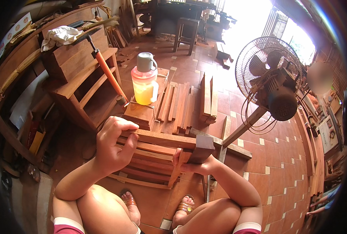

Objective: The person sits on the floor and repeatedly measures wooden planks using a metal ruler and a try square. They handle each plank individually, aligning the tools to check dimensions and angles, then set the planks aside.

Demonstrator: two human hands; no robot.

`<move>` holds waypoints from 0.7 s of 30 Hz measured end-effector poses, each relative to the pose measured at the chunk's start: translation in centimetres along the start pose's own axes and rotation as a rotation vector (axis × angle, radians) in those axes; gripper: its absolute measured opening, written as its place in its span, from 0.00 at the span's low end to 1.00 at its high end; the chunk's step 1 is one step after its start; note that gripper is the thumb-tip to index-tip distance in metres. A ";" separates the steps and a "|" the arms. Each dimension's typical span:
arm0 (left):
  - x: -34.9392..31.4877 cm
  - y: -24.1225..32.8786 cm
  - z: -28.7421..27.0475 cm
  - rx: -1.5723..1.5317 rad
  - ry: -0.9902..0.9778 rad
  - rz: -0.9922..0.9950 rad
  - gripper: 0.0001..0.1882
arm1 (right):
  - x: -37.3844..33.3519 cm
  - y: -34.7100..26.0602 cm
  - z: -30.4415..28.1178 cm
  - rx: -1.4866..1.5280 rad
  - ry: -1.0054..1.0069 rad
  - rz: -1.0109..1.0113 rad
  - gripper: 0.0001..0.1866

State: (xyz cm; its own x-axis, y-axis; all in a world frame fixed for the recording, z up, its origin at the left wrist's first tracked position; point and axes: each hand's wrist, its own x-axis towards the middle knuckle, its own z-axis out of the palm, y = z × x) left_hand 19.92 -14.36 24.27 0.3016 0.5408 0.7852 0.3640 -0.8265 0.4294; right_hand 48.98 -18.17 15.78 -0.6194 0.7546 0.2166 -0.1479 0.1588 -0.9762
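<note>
My left hand (113, 142) is closed in a pinch at the left end of a reddish-brown wooden bar (165, 139). The bar runs across in front of me, and a dark square-ended wooden block (201, 148) sits at its right end. Below that block my right hand (200, 167) is closed, its fingers wrapped round a short wooden piece (180, 165) that slants down from the bar. Part of this grip is hidden by the wood. Several long curved wooden slats (150, 156) lie side by side under the bar, between my hands and my feet.
Past the bar, a yellow-filled jug (145, 87) with a grey cup on top stands on stacked boards (140, 113). Loose wooden strips (177, 105) lie beside it. A pedestal fan (273, 78) stands at right, an orange-handled tool (109, 72) leans against wooden furniture (79, 87) at left.
</note>
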 end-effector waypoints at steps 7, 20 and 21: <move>-0.1 0.1 -0.3 0.309 -0.002 0.166 0.11 | -0.2 0.4 0.1 -0.008 0.012 0.010 0.14; -0.9 5.2 2.2 0.335 -0.196 0.354 0.28 | 1.3 -1.1 3.9 -0.161 0.102 -0.116 0.13; -0.8 5.5 2.3 0.320 -0.194 0.353 0.25 | 1.7 -1.5 4.3 -0.156 0.105 -0.153 0.13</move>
State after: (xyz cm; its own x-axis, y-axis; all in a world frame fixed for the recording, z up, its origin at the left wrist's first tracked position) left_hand 23.71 -19.02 24.95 0.6015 0.2819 0.7475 0.4533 -0.8909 -0.0288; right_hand 44.84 -19.88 17.71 -0.5146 0.7746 0.3676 -0.1077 0.3669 -0.9240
